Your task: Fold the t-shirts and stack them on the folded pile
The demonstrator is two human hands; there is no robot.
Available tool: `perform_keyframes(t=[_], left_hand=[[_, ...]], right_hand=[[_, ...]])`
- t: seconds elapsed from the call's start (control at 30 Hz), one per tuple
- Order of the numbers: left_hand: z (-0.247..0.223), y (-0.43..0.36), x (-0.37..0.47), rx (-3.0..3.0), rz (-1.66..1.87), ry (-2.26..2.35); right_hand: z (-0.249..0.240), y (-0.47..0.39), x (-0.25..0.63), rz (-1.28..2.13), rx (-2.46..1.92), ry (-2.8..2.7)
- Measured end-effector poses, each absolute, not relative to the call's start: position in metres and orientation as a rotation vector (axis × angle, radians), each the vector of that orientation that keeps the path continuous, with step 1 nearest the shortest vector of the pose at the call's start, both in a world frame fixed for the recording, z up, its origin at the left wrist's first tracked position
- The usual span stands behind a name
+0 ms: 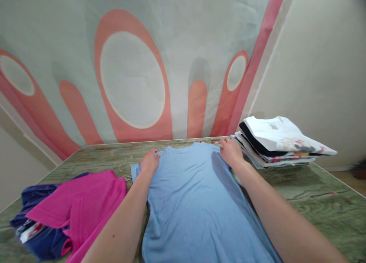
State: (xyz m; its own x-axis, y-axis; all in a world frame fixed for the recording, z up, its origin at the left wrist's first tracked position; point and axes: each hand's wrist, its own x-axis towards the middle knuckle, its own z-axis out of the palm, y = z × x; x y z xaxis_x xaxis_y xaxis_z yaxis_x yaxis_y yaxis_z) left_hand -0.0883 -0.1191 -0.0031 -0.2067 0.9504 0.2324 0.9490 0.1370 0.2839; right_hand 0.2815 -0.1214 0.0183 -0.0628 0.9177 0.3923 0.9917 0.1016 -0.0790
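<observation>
A light blue T-shirt [194, 194] lies spread out in front of me, its neckline toward the wall and its lower part running out of view at the bottom. My left hand [150, 162] is closed on the shirt's left shoulder, where the short sleeve begins. At the opposite shoulder, my right hand [231, 151] pinches the cloth near the sleeve seam; that sleeve is mostly hidden by the hand and forearm. Soft wrinkles run across the chest.
Left of the shirt, a pink garment [91, 202] lies loosely over a dark blue one [54, 240]. A stack of folded shirts [274, 135], white on top, stands at the back right. The wood-patterned table [303, 194] meets a wall with a pink-patterned covering [183, 45].
</observation>
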Motion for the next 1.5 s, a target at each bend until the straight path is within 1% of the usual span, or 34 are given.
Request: perform_keyframes(t=[0.13, 0.33, 0.47, 0.6, 0.67, 0.7, 0.77, 0.8, 0.93, 1.03, 1.1, 1.2, 1.3, 1.4, 1.5], left_hand=[[-0.004, -0.117, -0.090, 2.009, 0.567, 2.341], [-0.005, -0.120, -0.091, 2.017, 0.603, 2.353], [0.002, -0.121, -0.083, 2.049, 0.625, 2.321], [0.028, -0.139, -0.058, 2.143, 0.770, 2.319], [0.042, -0.167, -0.038, 2.325, 0.820, 2.110], [0.047, -0.187, -0.027, 2.427, 0.797, 1.925], [0.051, -0.238, -0.010, 2.567, 0.683, 1.544], [0.049, -0.265, -0.004, 2.616, 0.605, 1.428], [0.029, -0.358, -0.015, 2.772, 0.312, 1.312], [0.024, -0.396, -0.047, 2.775, 0.183, 1.383], [0.034, -0.407, -0.069, 2.718, 0.133, 1.349], [0.064, -0.404, -0.091, 2.482, 0.119, 1.230], [0.090, -0.366, -0.091, 2.147, 0.116, 1.333], [0.093, -0.299, -0.070, 2.095, 0.375, 1.560], [0.078, -0.228, -0.044, 2.014, 0.537, 1.681]], right_hand=[[-0.002, -0.121, 0.254, -0.060, -1.589, -2.224], [-0.030, -0.125, 0.253, -0.020, -1.503, -2.288], [-0.029, -0.131, 0.271, -0.024, -1.518, -2.292], [-0.014, -0.166, 0.268, -0.063, -1.460, -2.299], [-0.005, -0.201, 0.259, -0.017, -1.319, -2.350], [0.000, -0.223, 0.255, 0.036, -1.229, -2.392], [0.008, -0.268, 0.250, 0.175, -1.079, -2.517], [0.010, -0.289, 0.250, 0.225, -1.032, -2.576], [0.009, -0.354, 0.274, 0.295, -0.938, -2.750], [0.008, -0.379, 0.298, 0.265, -0.955, -2.747], [0.015, -0.389, 0.310, 0.288, -0.954, -2.737], [0.036, -0.394, 0.319, 0.492, -0.977, -2.750], [0.057, -0.376, 0.313, 0.710, -1.090, -2.650], [0.068, -0.329, 0.286, 0.657, -1.161, -2.525], [0.072, -0.259, 0.240, 0.580, -1.198, -2.456]])
